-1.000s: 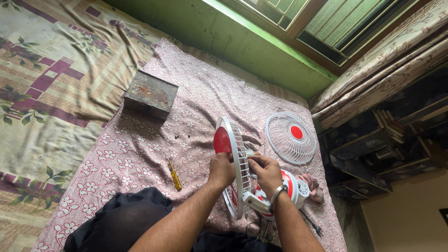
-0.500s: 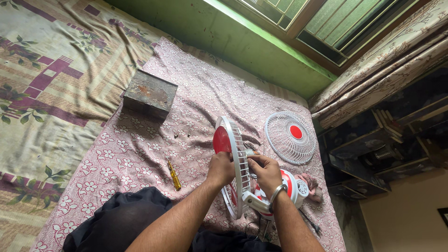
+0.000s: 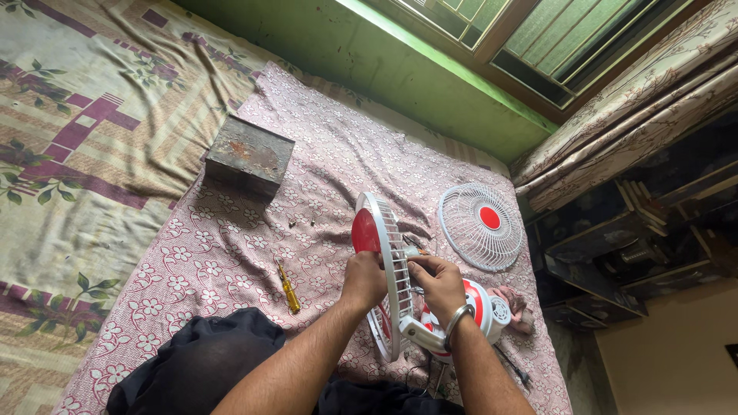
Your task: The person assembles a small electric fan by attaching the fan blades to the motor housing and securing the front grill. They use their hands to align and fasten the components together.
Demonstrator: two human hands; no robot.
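Note:
A small white and red table fan (image 3: 470, 307) stands on edge on a pink flowered cloth (image 3: 323, 177). Its white rear grille (image 3: 388, 246) is upright, with a red blade (image 3: 364, 232) on the left side of it. My left hand (image 3: 364, 278) grips the fan at the blade side of the grille. My right hand (image 3: 438, 283), with a metal bangle at the wrist, holds the motor side just behind the grille. The loose front grille (image 3: 481, 225), white with a red centre, lies flat to the right.
A yellow-handled screwdriver (image 3: 288, 290) lies on the cloth left of my hands. A rusty metal box (image 3: 249, 157) sits further up left. A few small screws (image 3: 301, 224) lie between. A pink rag (image 3: 516, 303) is by the fan base. A green wall, window and dark shelves border the right.

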